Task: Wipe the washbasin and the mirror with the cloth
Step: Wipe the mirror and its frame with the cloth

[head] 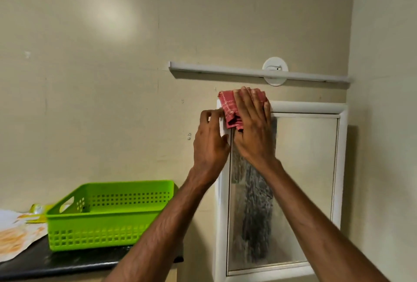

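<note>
Right hand (252, 128): laid flat, fingers straight and close together, pressing a folded red cloth with pale stitched lines (229, 106) against the upper left corner of a white-framed rectangular wall mirror (304, 180). The cloth covers the corner of the frame and the top edge of the glass; it is held by pressure, not by grip.

Left hand (209, 144): fingers curled round the outer left edge of the frame, thumb on its front face, apparently steadying the mirror.

Mirror condition: the glass appears hazy over most of its area, with a dark, streaked vertical band down the left-centre. Judged from this, wiping is at the top corner only, and the greater part of the pane and frame is left to do.

Washbasin: not in view. Whether it has been wiped cannot be told.

Surroundings: a white wall-mounted bar (225, 71) runs above the mirror. To the left, a bright green perforated plastic basket (108, 220) stands on a black counter (56, 263), beside white and orange printed paper (15, 236).
</note>
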Tool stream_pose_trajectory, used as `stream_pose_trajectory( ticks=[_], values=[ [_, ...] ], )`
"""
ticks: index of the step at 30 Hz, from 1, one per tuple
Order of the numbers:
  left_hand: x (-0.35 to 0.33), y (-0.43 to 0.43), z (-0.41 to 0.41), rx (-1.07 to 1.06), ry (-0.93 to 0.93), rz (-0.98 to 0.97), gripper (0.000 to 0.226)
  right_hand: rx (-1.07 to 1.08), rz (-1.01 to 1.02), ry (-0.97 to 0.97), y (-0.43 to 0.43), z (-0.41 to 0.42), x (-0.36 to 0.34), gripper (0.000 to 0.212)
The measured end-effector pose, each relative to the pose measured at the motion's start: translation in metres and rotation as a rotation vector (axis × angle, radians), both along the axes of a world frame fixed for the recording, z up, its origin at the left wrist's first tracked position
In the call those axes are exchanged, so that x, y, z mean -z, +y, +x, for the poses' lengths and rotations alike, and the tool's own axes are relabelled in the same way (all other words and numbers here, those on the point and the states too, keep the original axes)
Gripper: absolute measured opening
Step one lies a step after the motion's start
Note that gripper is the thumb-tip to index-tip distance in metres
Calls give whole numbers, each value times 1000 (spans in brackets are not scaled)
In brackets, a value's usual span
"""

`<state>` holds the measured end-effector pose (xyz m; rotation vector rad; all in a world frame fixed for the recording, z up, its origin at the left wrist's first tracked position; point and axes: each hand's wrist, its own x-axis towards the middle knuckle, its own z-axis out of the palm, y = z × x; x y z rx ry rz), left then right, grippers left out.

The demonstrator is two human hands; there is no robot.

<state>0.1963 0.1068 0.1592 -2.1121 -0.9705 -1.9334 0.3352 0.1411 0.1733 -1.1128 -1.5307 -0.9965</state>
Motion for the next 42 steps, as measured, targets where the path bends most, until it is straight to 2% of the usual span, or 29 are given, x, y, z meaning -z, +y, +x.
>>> stream_pose_trajectory(
  ticks=[5, 9, 14, 19, 22, 25, 29, 33, 36, 38, 40, 42],
  values=[
    [-13, 6, -16, 96, -1, 5, 45, -10, -30, -5, 1, -8, 19, 87],
    [-18, 8, -24, 153, -34, -13, 46, -23, 38, -14, 5, -9, 21, 74],
    [-20, 13, -21, 84, -73, -6, 44, -30, 89, 23, 16, -19, 18, 83],
    [-21, 19, -3, 35, -167, 101, 40, 150, 140, -104, 28, -15, 18, 99],
    [-15, 21, 9, 89, -148, 128, 41, 132, 109, -133, 29, 1, 15, 91],
    [-13, 22, 9, 91, -136, 132, 41, 110, 95, -48, 26, 36, 9, 79],
    [-20, 27, -1, 76, -68, 145, 31, 155, 119, 125, 27, 89, 4, 81],
    [-23, 23, -5, 69, -25, 103, 33, 209, 124, 230, 25, 63, 3, 81],
    [-25, 16, -5, 128, -68, 65, 34, 152, 95, 69, 20, 7, 2, 73],
    [-26, 17, -4, 159, -135, 27, 38, 136, 47, -44, 18, -19, 4, 78],
    [-26, 17, -2, 193, -162, 25, 40, 135, 37, -92, 20, -20, 5, 76],
    [-24, 14, 0, 211, -115, 56, 36, 130, 45, -125, 20, -1, 5, 72]
  ],
)
